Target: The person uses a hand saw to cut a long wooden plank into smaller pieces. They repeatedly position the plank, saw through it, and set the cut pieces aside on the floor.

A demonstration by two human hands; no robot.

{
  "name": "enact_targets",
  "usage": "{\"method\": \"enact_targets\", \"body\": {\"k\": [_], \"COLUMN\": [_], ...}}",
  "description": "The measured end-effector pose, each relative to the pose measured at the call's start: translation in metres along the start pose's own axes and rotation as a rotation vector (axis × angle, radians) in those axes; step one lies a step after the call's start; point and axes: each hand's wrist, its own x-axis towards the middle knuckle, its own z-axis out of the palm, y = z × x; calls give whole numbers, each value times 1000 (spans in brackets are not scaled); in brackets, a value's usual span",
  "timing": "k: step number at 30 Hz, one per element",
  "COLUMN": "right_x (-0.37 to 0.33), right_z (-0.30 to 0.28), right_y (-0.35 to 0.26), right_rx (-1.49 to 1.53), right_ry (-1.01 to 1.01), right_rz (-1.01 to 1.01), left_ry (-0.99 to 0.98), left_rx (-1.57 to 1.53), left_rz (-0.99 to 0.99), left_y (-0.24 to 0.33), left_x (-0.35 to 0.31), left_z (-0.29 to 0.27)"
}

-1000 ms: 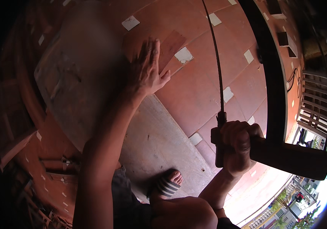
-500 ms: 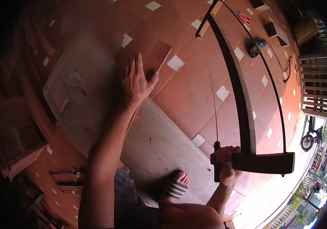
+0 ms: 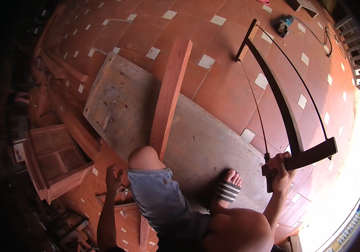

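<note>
Left hand (image 3: 113, 183) low, loosely spread; right hand (image 3: 282, 171) tightly curled.

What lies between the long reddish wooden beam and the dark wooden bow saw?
Between beam and bow saw, the head view shows a grey wooden board, then reddish floor tiles with white insets.

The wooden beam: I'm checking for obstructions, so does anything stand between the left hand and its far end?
Yes: in this view, the left knee stands between the left hand and that end, covering part of the wooden beam.
</note>
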Motion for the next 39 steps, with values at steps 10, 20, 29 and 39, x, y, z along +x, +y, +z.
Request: {"method": "enact_targets", "body": {"k": [10, 20, 29, 39], "right_x": [3, -3, -5, -6], "right_z": [-2, 5, 20, 15], "right_y": [15, 1, -11, 12], "right_rx": [4, -4, -18, -3], "right_ry": [1, -2, -10, 25], "right_rz": [-47, 12, 3, -70], "left_ry": [-369, -292, -347, -343], "left_rx": [98, -613, -700, -770], "left_rz": [-357, -465, -451, -486], "left_y": [-105, -24, 2, 8], "left_x": [-266, -91, -54, -53], "left_z": [112, 138, 150, 164]}}
